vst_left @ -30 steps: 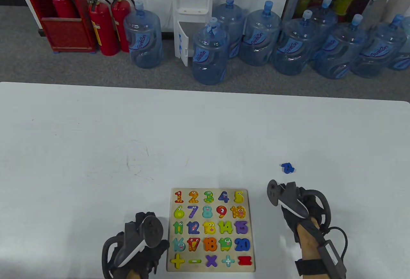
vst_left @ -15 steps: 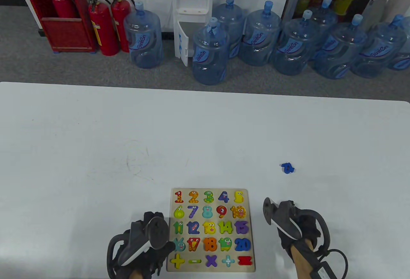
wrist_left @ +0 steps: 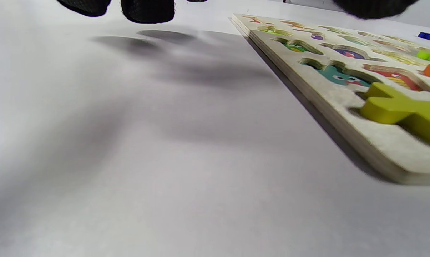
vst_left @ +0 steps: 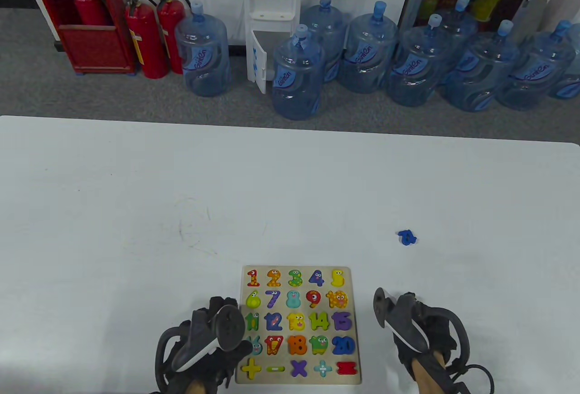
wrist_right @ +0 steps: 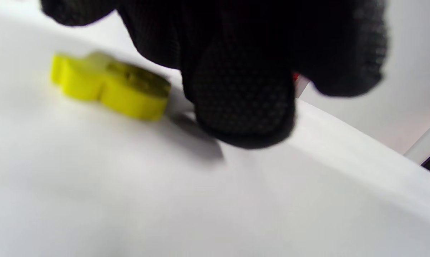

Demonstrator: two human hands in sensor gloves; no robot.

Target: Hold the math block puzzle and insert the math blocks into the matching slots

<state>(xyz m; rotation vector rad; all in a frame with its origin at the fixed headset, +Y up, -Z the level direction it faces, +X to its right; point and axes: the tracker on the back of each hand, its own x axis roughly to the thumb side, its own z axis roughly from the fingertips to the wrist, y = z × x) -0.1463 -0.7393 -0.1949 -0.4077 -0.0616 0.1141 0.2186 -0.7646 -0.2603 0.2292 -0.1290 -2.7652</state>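
Note:
The wooden number puzzle board (vst_left: 355,321) lies flat at the table's near edge, its grid showing coloured numbers and signs. In the left wrist view the board (wrist_left: 329,96) has several hollow slots with printed figures, and a yellow-green plus block (wrist_left: 396,107) sits in its near corner. My left hand (vst_left: 233,324) is at the board's left edge; its fingertips (wrist_left: 147,10) hang above the table and hold nothing. My right hand (vst_left: 408,317) is right of the board, its fingertips (wrist_right: 243,103) just beside a loose yellow block (wrist_right: 107,87), not gripping it. A blue block (vst_left: 407,237) lies farther out.
The white table (vst_left: 136,213) stretches far and to both sides of the board. Water bottles (vst_left: 297,77), a dispenser and red fire extinguishers (vst_left: 145,36) stand on the floor beyond the table's far edge.
My right hand has drawn back toward the near edge, away from the blue block. My left hand has shifted right and forward to the board's left edge. The board and blue block have not moved.

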